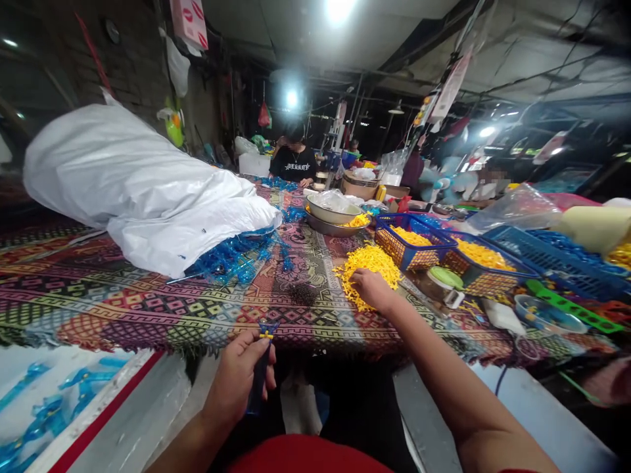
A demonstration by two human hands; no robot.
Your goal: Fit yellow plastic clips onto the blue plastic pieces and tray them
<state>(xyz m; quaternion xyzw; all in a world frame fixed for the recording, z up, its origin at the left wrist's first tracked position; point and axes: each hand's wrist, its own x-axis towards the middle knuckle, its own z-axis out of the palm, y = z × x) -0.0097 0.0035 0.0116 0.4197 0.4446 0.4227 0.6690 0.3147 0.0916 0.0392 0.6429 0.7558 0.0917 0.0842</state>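
Near the table's front edge, my left hand (241,374) is closed around a dark blue plastic piece (257,381), held upright. Across its top sits a small yellow part (267,335), with clear blue prongs above it. My right hand (371,288) reaches into a heap of small yellow plastic pieces (372,263) on the patterned cloth. Its fingers point down and are drawn together; whatever is between the fingertips is hidden. Between the hands, farther back, lies a small pile of tiny dark bits (302,294).
A big white sack (148,177) spills clear blue plastic parts (236,259) at left. Blue baskets (411,246) of yellow pieces, a green-lidded jar (444,282) and stacked bowls (335,213) stand right and behind. Across the table sits a person (294,161). A white box (98,414) with blue parts is lower left.
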